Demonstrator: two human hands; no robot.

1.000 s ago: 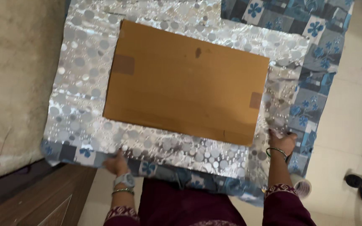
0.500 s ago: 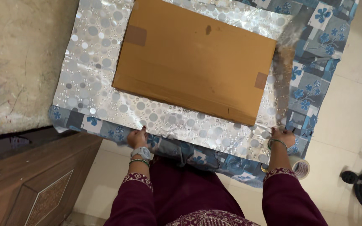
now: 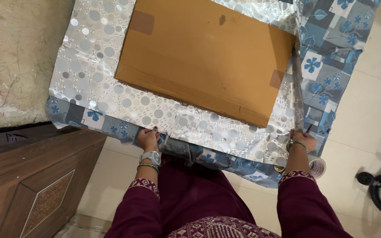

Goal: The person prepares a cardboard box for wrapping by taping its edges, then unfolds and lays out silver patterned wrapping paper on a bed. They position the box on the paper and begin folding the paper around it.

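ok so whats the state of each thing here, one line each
silver wrapping sheet: spread flat, right edge folded up
cardboard box: closed, lying flat on the sheet
blue flowered cloth: spread under the sheet
left hand: pinching the sheet's near edge
right hand: gripping the sheet's near right corner
tape roll: lying near the right hand

left hand (image 3: pixel 148 138): fingers curled down, pinching, forearm reaching forward in maroon sleeve (watch and bangle at wrist) | right hand (image 3: pixel 302 139): closed in a grip, arm extended forward, bangle at wrist, maroon sleeve
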